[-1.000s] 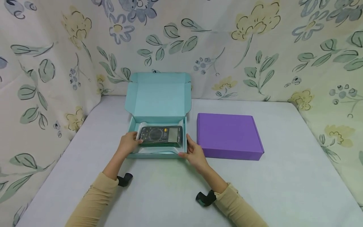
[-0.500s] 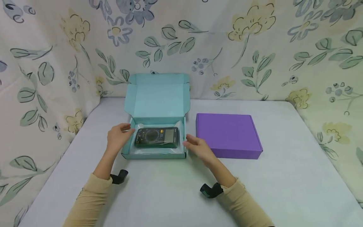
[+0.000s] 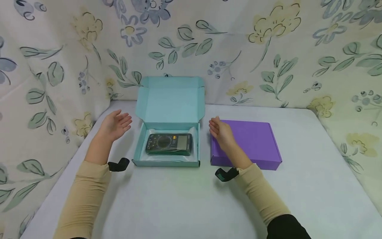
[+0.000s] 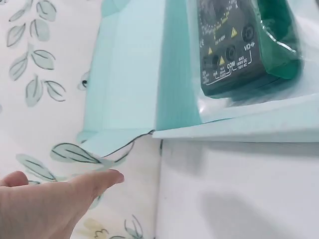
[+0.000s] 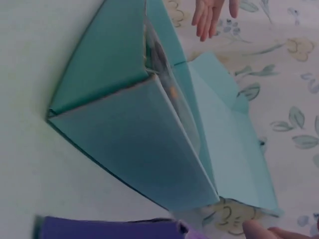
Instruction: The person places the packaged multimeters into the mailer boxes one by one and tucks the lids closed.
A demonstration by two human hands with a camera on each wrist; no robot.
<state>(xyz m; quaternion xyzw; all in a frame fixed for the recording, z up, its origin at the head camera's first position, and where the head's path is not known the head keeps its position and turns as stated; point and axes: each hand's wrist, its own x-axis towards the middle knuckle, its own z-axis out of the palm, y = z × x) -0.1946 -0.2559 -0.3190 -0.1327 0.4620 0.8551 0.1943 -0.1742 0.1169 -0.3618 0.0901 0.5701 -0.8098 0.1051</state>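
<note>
A teal cardboard box (image 3: 167, 163) stands with its lid (image 3: 171, 103) raised at the back. Inside it a black and green multimeter (image 3: 168, 144) lies in clear plastic wrap, its screen to the right. Left of the box, apart from it, my left hand (image 3: 114, 125) hovers with fingers extended and holds nothing. On the other side my right hand (image 3: 222, 132) is raised between the teal box and the purple box, fingers straight, gripping nothing. In the left wrist view the multimeter (image 4: 229, 50) shows its input jacks and part of its green casing.
A shut purple box (image 3: 250, 142) sits on the white table (image 3: 179, 202), right of the teal box. Behind the table and along its left hangs a floral curtain (image 3: 185, 56). Small black devices (image 3: 118, 165) are strapped at both wrists.
Both hands have let go of the teal box. The left has moved up and left, the right up and to the right. The box and multimeter stay in place.
</note>
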